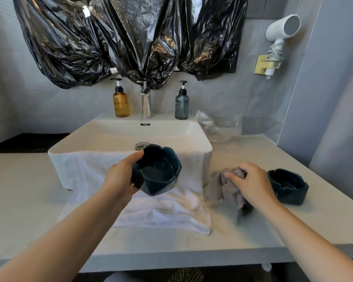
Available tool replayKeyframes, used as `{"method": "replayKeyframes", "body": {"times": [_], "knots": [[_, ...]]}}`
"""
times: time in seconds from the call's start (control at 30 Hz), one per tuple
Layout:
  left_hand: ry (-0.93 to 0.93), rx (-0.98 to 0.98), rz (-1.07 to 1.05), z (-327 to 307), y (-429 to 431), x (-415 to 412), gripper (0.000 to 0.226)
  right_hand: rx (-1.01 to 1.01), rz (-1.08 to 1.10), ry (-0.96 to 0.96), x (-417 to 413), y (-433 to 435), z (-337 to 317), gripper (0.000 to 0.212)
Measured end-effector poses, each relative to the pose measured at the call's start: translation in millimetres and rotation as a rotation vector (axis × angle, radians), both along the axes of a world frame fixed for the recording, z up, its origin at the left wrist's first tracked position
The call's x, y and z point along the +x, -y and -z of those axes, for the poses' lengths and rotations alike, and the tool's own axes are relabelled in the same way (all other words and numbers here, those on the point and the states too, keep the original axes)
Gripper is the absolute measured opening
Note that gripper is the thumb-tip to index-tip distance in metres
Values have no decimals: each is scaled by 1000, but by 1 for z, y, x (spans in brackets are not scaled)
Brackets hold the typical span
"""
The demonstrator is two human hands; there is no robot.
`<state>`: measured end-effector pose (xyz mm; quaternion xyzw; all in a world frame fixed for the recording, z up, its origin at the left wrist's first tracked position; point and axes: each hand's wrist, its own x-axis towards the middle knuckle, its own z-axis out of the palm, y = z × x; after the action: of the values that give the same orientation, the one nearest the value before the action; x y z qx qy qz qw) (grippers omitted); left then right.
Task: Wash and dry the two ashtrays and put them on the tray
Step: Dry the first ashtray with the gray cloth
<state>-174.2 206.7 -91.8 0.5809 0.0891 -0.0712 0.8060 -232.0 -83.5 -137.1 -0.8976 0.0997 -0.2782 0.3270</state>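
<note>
My left hand (121,173) grips a dark teal ashtray (160,169) by its left rim and holds it tilted above the white towel (163,208) at the front of the sink (200,139). A little water lies in its bowl. My right hand (251,181) grips a crumpled grey cloth (226,189) on the counter to the right of the sink. A second dark teal ashtray (287,186) stands upright on the counter just right of that hand. A black tray (27,142) lies at the far left of the counter.
A chrome tap (146,102) stands behind the basin between an amber pump bottle (121,101) and a grey pump bottle (181,103). A crumpled clear plastic bag (220,127) lies right of the sink. Black plastic sheeting (130,35) hangs above. A white hair dryer (281,31) is wall-mounted.
</note>
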Motion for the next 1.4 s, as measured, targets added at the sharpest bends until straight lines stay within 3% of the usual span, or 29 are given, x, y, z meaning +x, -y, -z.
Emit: {"method": "replayKeyframes", "body": {"times": [0.13, 0.37, 0.63, 0.73, 0.87, 1.07, 1.17, 1.3, 1.33, 1.4], "knots": [[49, 13, -6, -20, 8, 26, 38, 30, -85, 197, 16, -17, -56, 8], [90, 26, -36, -59, 14, 98, 49, 8, -202, 289, 80, -39, -126, 10], [120, 82, -81, -64, 4, 181, 39, 1, -162, 315, 175, -49, -125, 8], [128, 114, -97, -62, 2, 208, 32, 0, -133, 206, 210, -42, -105, 16], [137, 153, -106, -51, 6, 237, 19, -13, -172, -89, 234, -34, -76, 47], [124, 225, -67, -39, 12, 263, 23, -128, -340, -216, 234, -45, -64, 11], [99, 238, -26, -33, 8, 269, 26, -239, -410, -274, 240, -62, -59, 9], [57, 210, 8, -31, 4, 277, 31, -500, -354, -451, 257, -71, -54, 37], [51, 204, 17, -30, 5, 278, 32, -563, -335, -503, 260, -70, -53, 38], [55, 213, 35, -27, 7, 279, 32, -498, -299, -517, 260, -63, -53, 26]]}}
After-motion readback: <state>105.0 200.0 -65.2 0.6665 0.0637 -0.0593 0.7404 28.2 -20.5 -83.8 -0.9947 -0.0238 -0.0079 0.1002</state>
